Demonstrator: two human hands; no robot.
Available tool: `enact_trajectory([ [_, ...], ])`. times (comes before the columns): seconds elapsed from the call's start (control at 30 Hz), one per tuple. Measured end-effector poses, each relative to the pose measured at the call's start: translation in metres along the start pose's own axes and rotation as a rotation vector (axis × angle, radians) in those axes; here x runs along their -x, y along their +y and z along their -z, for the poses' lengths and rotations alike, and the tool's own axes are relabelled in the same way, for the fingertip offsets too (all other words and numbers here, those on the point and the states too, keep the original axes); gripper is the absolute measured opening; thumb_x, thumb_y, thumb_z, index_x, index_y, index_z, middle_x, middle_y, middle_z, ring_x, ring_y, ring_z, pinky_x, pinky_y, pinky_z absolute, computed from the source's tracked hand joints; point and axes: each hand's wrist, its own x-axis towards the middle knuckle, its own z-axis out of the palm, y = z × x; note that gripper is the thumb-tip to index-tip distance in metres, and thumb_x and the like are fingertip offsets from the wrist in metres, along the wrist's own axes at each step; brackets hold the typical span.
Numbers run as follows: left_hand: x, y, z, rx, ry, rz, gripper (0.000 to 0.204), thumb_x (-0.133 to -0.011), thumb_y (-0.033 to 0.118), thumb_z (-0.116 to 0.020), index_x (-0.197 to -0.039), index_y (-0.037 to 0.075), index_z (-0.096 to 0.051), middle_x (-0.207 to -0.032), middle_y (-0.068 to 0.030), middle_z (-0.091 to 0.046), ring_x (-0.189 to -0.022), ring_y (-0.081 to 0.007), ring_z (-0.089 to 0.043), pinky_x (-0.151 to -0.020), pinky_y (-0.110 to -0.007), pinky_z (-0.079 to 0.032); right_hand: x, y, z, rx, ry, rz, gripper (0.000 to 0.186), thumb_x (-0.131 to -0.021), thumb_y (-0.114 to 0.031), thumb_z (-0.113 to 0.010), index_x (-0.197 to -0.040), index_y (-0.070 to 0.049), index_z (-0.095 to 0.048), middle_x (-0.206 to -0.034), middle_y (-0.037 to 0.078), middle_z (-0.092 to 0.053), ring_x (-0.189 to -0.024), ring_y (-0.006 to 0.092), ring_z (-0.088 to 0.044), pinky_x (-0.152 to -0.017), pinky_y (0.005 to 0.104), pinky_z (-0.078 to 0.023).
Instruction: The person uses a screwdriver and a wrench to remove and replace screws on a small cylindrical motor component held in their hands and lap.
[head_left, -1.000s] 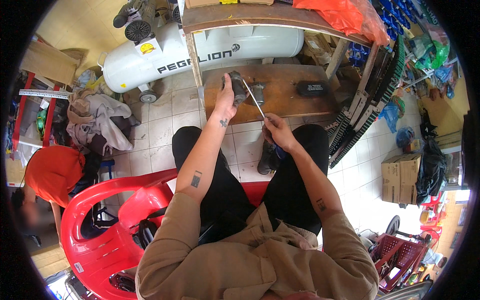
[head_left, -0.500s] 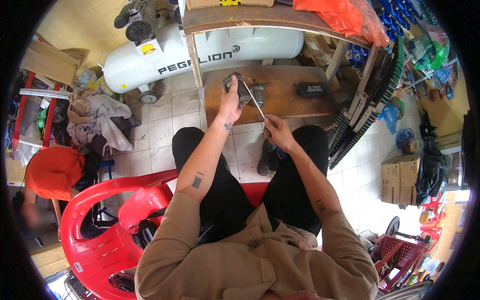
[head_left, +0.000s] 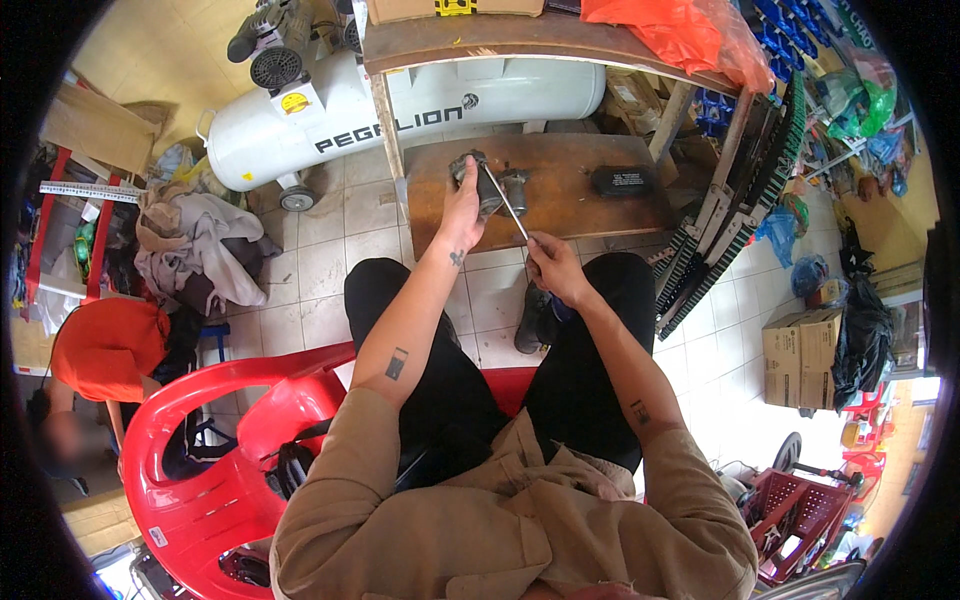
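Observation:
My left hand (head_left: 462, 212) is closed round a dark grey, grimy metal part (head_left: 488, 192), roughly cylindrical, with the thumb along its top. In my right hand (head_left: 556, 268) is a long thin metal rod tool (head_left: 508, 206); its handle is hidden by the fingers. The tool's far end meets the upper part of the metal piece, though the exact contact is too small to make out. Just right of it, a second grey metal part (head_left: 515, 186) rests on the low wooden bench (head_left: 570, 215). A black case (head_left: 622, 181) lies toward the bench's right end.
Behind the bench stands a white air compressor tank (head_left: 270, 135), under a wooden shelf (head_left: 540, 42). Tyres (head_left: 740, 200) lean at the right. A red plastic chair (head_left: 165, 470) is at my left, near a person in an orange top (head_left: 110, 345). Cardboard boxes (head_left: 800, 355) sit further right.
The tool's shaft has shifted slightly left and downward against the metal part, and my right hand has moved a little with it. My left hand keeps its hold.

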Motion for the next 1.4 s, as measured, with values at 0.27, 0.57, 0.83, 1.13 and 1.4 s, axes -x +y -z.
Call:
enact_trajectory([
  [0.27,-0.003,-0.001,0.001,0.014,0.019,0.002,0.041,-0.092,0.045,-0.061,-0.114,0.012,-0.052,-0.091,-0.0034,-0.063,-0.079,-0.0185,-0.064,-0.072,-0.037,-0.056,0.0,-0.001,-0.002,-0.019,0.026,-0.012,0.03,-0.102,-0.024,-0.048,-0.121,-0.002,-0.056,-0.066,-0.001,-0.047,-0.051,0.0071,-0.042,-0.043,0.0241,-0.036],
  [0.57,-0.003,-0.001,0.001,-0.009,-0.007,-0.007,0.041,-0.092,0.048,-0.061,-0.113,0.014,-0.051,-0.089,-0.0015,-0.062,-0.079,-0.0173,-0.063,-0.072,-0.036,-0.056,0.002,-0.004,-0.003,-0.012,0.01,0.007,0.029,-0.102,-0.024,-0.048,-0.121,-0.002,-0.057,-0.064,-0.002,-0.046,-0.05,0.0068,-0.04,-0.042,0.024,-0.034],
  [0.83,-0.001,0.0,0.002,-0.015,-0.021,0.003,0.044,-0.091,0.049,-0.061,-0.116,0.015,-0.049,-0.091,-0.001,-0.061,-0.079,-0.0163,-0.063,-0.071,-0.036,-0.055,0.003,-0.006,-0.003,-0.005,0.005,-0.002,0.028,-0.102,-0.025,-0.049,-0.117,-0.003,-0.058,-0.065,-0.002,-0.045,-0.049,0.0066,-0.039,-0.042,0.0236,-0.034],
  [1.13,-0.004,-0.002,0.0,-0.191,0.082,-0.146,0.053,-0.09,0.052,-0.062,-0.125,0.014,-0.045,-0.099,-0.0012,-0.06,-0.086,-0.013,-0.06,-0.075,-0.033,-0.052,0.0,0.001,0.001,0.011,0.023,-0.018,0.031,-0.101,-0.028,-0.05,-0.104,0.002,-0.059,-0.066,0.0,-0.048,-0.05,0.0092,-0.045,-0.042,0.0254,-0.035],
  [1.4,0.005,0.011,-0.006,-0.184,0.04,-0.047,0.078,-0.087,0.05,-0.065,-0.14,0.004,-0.03,-0.129,-0.0113,-0.048,-0.117,-0.0201,-0.048,-0.1,-0.038,-0.04,-0.002,0.009,0.001,-0.079,0.005,-0.049,0.032,-0.103,-0.026,-0.046,-0.098,0.002,-0.061,-0.064,0.001,-0.047,-0.049,0.0102,-0.044,-0.043,0.0268,-0.034],
])
